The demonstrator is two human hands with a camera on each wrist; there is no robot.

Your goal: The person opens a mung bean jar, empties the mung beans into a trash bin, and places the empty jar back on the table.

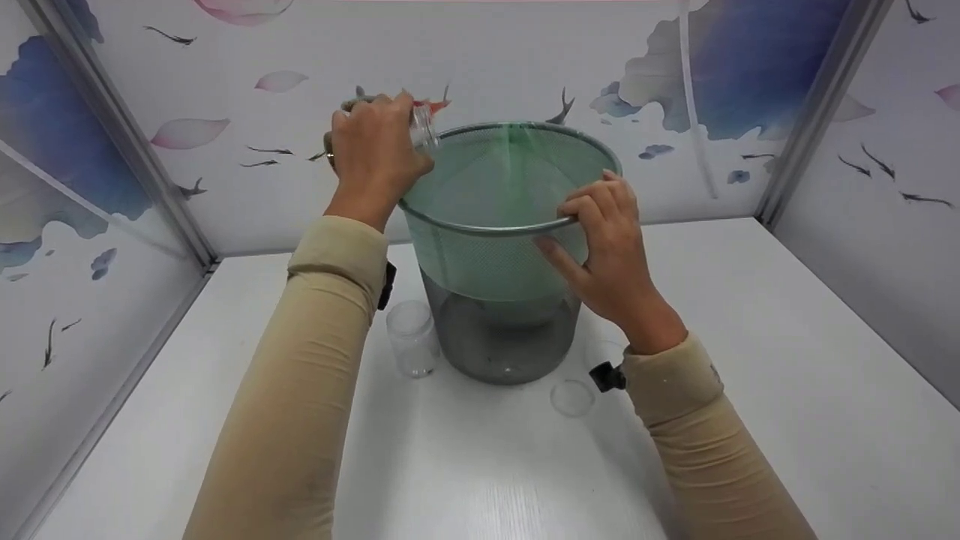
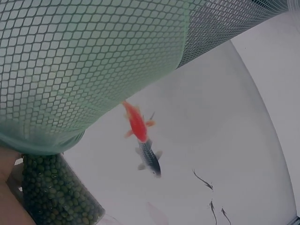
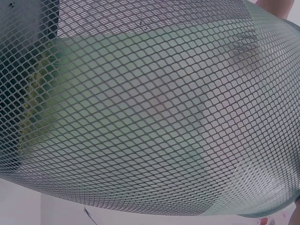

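Note:
My left hand [image 1: 375, 154] grips a clear jar [image 1: 424, 129], tilted with its mouth toward the rim of a mesh waste bin [image 1: 502, 345]. Green beans, like mung beans, fill much of the jar [image 2: 61, 192] in the left wrist view. A thin green bag [image 1: 487, 262] lines the upper part of the bin and is folded over its rim. On the near right, my right hand [image 1: 611, 247] holds the rim, fingers over the top and thumb against the outside. Mesh and green bag [image 3: 140, 108] fill most of the right wrist view; whether beans lie inside is hidden.
A second clear jar [image 1: 412, 345] stands on the white table [image 1: 480, 465], left of the bin. A clear round lid [image 1: 572, 398] lies in front, to the right. Panels painted with fish and petals [image 1: 517, 60] enclose the back and sides.

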